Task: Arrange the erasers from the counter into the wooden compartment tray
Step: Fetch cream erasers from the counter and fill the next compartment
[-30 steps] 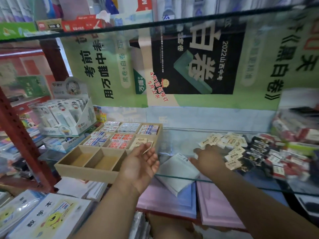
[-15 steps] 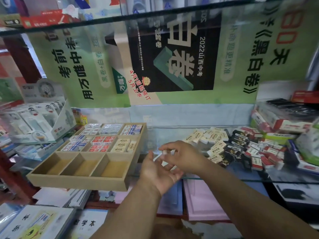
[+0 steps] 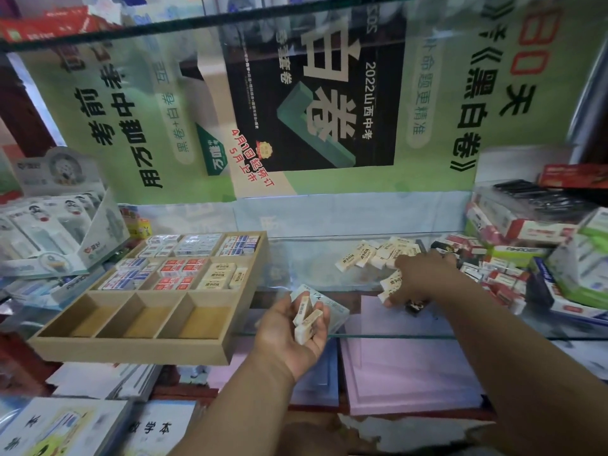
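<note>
Three-ish cream erasers [image 3: 307, 315] lay cupped in left hand [image 3: 292, 334], fingers curled round. Right hand [image 3: 419, 281] fingers pinched another from counter [image 3: 316, 268] pile. Light, firm, wrapper slick; grip long sides. Tray [image 3: 131, 350] front row unfilled.

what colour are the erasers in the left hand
Cream, with dark print on the erasers in the left hand; head view.
</note>
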{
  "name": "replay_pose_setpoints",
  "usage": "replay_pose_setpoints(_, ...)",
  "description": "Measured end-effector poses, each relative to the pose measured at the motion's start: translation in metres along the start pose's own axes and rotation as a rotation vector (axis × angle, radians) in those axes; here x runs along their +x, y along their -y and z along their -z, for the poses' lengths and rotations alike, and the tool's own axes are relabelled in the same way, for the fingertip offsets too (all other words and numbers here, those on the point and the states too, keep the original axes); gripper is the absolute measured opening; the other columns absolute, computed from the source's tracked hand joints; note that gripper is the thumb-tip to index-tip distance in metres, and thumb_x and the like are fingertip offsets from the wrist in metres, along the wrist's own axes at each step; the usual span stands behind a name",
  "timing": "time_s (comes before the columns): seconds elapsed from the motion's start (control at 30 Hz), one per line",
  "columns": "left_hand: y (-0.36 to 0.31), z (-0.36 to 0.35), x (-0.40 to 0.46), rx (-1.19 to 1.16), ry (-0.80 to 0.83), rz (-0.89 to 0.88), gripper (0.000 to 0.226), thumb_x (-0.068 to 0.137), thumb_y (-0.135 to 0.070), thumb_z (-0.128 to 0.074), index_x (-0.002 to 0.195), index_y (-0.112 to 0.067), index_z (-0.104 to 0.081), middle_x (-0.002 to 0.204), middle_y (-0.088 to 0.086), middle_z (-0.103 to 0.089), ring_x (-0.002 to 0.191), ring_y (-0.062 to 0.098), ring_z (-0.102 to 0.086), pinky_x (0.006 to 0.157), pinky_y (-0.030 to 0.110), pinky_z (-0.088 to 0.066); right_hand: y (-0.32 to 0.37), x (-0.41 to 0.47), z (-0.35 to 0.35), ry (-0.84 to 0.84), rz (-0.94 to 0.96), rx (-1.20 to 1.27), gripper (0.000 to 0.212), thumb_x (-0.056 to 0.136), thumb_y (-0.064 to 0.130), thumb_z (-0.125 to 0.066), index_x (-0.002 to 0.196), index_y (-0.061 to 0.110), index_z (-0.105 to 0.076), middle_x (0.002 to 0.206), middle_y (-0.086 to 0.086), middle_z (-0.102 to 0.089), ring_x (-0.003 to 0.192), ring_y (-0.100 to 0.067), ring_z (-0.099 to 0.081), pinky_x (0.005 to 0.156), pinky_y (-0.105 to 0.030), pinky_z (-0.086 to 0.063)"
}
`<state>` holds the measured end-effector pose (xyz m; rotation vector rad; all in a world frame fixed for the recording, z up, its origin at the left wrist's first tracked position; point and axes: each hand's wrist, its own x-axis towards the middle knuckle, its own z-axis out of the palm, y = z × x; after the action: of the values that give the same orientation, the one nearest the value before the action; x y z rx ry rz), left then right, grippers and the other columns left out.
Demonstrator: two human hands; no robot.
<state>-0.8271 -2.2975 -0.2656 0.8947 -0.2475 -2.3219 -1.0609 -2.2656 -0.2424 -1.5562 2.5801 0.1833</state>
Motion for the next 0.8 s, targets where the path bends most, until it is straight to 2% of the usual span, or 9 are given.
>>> replay_pose_setpoints(0.1,0.001,-0.002,-0.002,-0.002,0.013,-0.005,0.022,0.094,-0.028,-0.054,0.09,-0.01,-0.064,0.082,0.013,-0.062,0.074,0.022,-0.06,0.044,0.02,-0.052,0.008,0.006,0.002,-0.02,0.048,0.019,0.075,0.066,0.058,-0.073,0.129,0.029,-0.045,0.134,-0.001,-0.052,0.135,-0.034,-0.026,0.101,-0.045,-0.026)
replay_pose_setpoints(0.27,0.001,-0.001,-0.006,0.009,0.013,-0.003,0.023,0.094,-0.03,-0.054,0.097,-0.01,-0.065,0.085,0.012,-0.062,0.072,0.023,-0.061,0.045,0.02,-0.052,0.02,0.019,-0.007,0.015,0.18,0.097,0.072,0.07,0.044,-0.077,0.134,0.033,-0.045,0.135,0.002,-0.052,0.126,-0.025,-0.041,0.099,-0.034,-0.035)
replay_pose_setpoints(0.37,0.0,0.001,-0.008,0.002,0.011,-0.011,0.028,0.095,-0.032,-0.052,0.1,-0.008,-0.066,0.088,0.013,-0.063,0.072,0.022,-0.06,0.047,0.02,-0.051,0.029,0.027,-0.009,0.049,0.256,0.148,0.067,0.074,0.038,-0.077,0.133,0.027,-0.049,0.135,-0.002,-0.051,0.122,-0.021,-0.047,0.09,-0.025,-0.037)
replay_pose_setpoints(0.5,-0.002,0.005,-0.012,-0.009,-0.014,-0.024,0.034,0.096,-0.031,-0.05,0.087,-0.004,-0.067,0.081,0.015,-0.064,0.072,0.022,-0.059,0.046,0.02,-0.05,0.047,0.035,-0.019,0.011,0.285,0.187,0.054,0.077,0.043,-0.073,0.126,0.033,-0.053,0.129,-0.004,-0.048,0.111,-0.023,-0.054,0.092,-0.032,-0.044)
replay_pose_setpoints(0.53,-0.003,0.005,-0.012,-0.01,-0.021,-0.029,0.035,0.096,-0.031,-0.049,0.083,-0.004,-0.068,0.078,0.016,-0.065,0.072,0.022,-0.059,0.045,0.019,-0.05,0.052,0.035,-0.023,-0.01,0.289,0.196,0.049,0.079,0.043,-0.07,0.124,0.035,-0.052,0.127,-0.004,-0.047,0.108,-0.024,-0.054,0.09,-0.034,-0.044)
replay_pose_setpoints(0.6,-0.005,0.005,-0.013,-0.006,-0.041,-0.042,0.037,0.097,-0.03,-0.049,0.08,-0.004,-0.068,0.074,0.016,-0.066,0.072,0.022,-0.059,0.046,0.02,-0.05,0.06,0.036,-0.027,-0.037,0.294,0.225,0.045,0.084,0.04,-0.066,0.125,0.032,-0.051,0.124,-0.004,-0.044,0.103,-0.024,-0.056,0.08,-0.027,-0.04)
replay_pose_setpoints(0.67,-0.007,0.007,-0.012,-0.001,-0.067,-0.064,0.034,0.097,-0.029,-0.049,0.084,-0.004,-0.067,0.076,0.016,-0.067,0.073,0.023,-0.059,0.05,0.022,-0.053,0.062,0.038,-0.025,-0.053,0.301,0.272,0.046,0.084,0.033,-0.068,0.127,0.026,-0.052,0.124,-0.007,-0.046,0.099,-0.024,-0.058,0.073,-0.024,-0.039)
replay_pose_setpoints(0.73,-0.009,0.009,-0.012,0.004,-0.091,-0.087,0.031,0.097,-0.029,-0.05,0.088,-0.004,-0.066,0.085,0.017,-0.067,0.078,0.023,-0.06,0.058,0.027,-0.056,0.061,0.039,-0.02,-0.084,0.286,0.341,0.045,0.081,0.029,-0.071,0.123,0.024,-0.056,0.124,-0.01,-0.05,0.095,-0.026,-0.062,0.073,-0.027,-0.048)
replay_pose_setpoints(0.8,-0.01,0.01,-0.011,0.011,-0.096,-0.102,0.029,0.096,-0.029,-0.052,0.09,-0.004,-0.066,0.094,0.018,-0.066,0.085,0.025,-0.061,0.068,0.035,-0.056,0.062,0.035,-0.008,-0.142,0.265,0.413,0.043,0.077,0.029,-0.075,0.118,0.025,-0.06,0.12,-0.01,-0.053,0.091,-0.026,-0.063,0.074,-0.027,-0.05)
